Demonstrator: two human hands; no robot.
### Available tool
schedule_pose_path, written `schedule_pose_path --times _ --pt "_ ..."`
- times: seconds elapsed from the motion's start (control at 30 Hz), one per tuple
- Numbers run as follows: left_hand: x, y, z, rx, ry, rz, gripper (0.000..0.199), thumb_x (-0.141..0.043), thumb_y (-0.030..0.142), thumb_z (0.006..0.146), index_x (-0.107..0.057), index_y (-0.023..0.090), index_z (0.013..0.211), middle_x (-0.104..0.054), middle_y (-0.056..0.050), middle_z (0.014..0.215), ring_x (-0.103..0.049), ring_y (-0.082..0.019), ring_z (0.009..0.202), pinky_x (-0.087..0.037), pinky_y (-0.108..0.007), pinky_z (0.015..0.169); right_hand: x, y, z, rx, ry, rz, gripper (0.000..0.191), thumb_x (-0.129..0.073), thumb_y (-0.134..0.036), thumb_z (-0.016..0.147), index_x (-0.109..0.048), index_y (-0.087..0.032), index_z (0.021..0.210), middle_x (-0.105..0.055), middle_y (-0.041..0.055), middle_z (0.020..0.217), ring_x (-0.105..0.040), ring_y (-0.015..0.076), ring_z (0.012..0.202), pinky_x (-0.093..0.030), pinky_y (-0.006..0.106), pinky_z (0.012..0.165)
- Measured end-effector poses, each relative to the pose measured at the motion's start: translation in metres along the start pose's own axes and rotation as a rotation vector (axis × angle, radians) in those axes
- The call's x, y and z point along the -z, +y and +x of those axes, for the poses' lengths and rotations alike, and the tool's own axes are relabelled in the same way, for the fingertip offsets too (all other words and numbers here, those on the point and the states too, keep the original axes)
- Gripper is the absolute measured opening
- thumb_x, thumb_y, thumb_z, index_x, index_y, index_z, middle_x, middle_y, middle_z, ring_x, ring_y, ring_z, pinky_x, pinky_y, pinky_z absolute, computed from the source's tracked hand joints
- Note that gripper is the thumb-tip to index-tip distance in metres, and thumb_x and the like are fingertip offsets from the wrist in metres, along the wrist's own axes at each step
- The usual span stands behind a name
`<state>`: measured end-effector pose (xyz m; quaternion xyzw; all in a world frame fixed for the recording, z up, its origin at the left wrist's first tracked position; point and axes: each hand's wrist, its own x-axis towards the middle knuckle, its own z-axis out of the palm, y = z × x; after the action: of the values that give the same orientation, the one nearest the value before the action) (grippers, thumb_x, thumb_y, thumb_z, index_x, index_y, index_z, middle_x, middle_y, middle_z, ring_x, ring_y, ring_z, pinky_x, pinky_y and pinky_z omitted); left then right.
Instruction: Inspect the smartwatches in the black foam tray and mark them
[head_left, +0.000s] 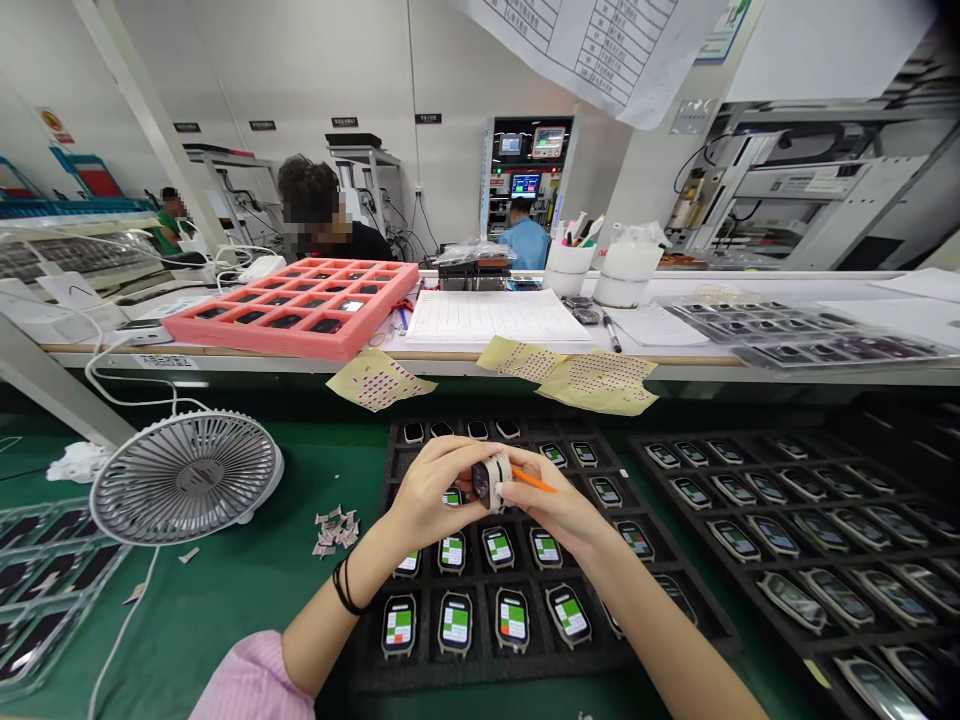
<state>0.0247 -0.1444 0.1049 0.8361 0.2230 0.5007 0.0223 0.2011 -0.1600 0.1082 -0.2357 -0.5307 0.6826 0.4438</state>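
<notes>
Both hands meet over a black foam tray (420, 672) whose compartments hold several smartwatches (456, 622) with lit green-and-white screens. Between the fingers of my left hand (435, 485) is a smartwatch (491, 483) with a pale case, turned on its edge. My right hand (551, 495) is closed at the watch's right side, its thumb against the pale case. A thin orange stick (534, 480) juts from the right fingers; its inner end is hidden at the watch. Some of the tray lies hidden under my hands and forearms.
Another black tray (697, 590) of watches lies to the right. A round fan (199, 480), small scraps (335, 532) and a clear tray (52, 570) are on the left. Above runs a shelf (442, 362) with a pink foam tray (337, 343). People sit beyond it.
</notes>
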Motion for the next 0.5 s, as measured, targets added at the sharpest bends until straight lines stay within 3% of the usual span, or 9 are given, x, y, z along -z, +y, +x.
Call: schedule_pose_path --times 0.17,0.5 --pt "0.0007 -0.0013 -0.0008 0.0 -0.002 -0.006 0.045 -0.067 0.018 0.078 -0.054 0.021 0.121 -0.068 -0.01 0.108 -0.063 -0.021 0.097 -0.056 -0.035 0.082 -0.0037 0.0006 0.0023 -0.007 0.031 0.027 0.038 -0.078 -0.022 0.067 -0.067 -0.024 0.104 -0.073 0.0017 0.091 -0.069 0.0192 0.089 -0.051 0.035 0.088" --pt "-0.0004 -0.0023 -0.0016 0.001 0.015 0.011 0.048 -0.065 0.019 0.079 -0.051 0.023 0.125 -0.068 -0.01 0.108 -0.064 -0.021 0.096 -0.056 -0.036 0.081 -0.0065 0.0 0.0056 -0.002 0.063 0.008 0.039 -0.079 -0.027 0.065 -0.069 -0.022 0.102 -0.074 0.0042 0.089 -0.069 0.0232 0.089 -0.053 0.038 0.085"
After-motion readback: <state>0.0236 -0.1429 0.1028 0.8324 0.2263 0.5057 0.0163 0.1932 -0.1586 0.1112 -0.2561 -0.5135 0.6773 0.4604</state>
